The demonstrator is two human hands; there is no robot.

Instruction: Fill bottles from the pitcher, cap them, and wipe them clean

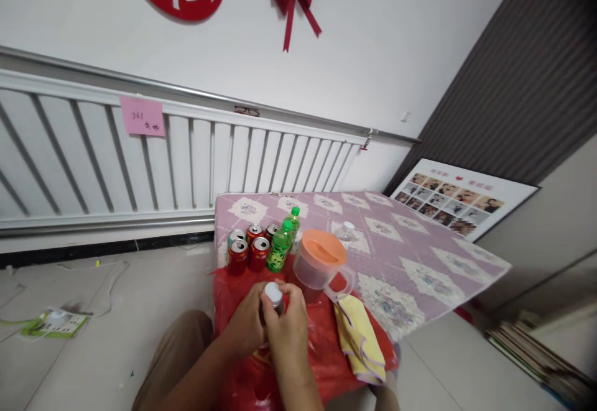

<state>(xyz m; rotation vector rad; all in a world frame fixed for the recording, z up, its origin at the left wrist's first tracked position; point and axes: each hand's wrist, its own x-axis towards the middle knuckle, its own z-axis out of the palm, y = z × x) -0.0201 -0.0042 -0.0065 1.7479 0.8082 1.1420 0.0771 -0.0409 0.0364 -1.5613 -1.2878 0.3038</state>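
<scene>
Both hands close round a white-capped bottle (273, 296) at the bench's (420, 243) near left corner: left hand (247, 327) grips its body, right hand (289, 330) its cap.

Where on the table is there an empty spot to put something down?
The far and right side of the patterned tablecloth is bare, beyond the orange-lidded jug. It is crowded on the left, where red cans and green bottles stand. Near the front, both hands hold a white-capped bottle, beside the yellow cloth.
</scene>
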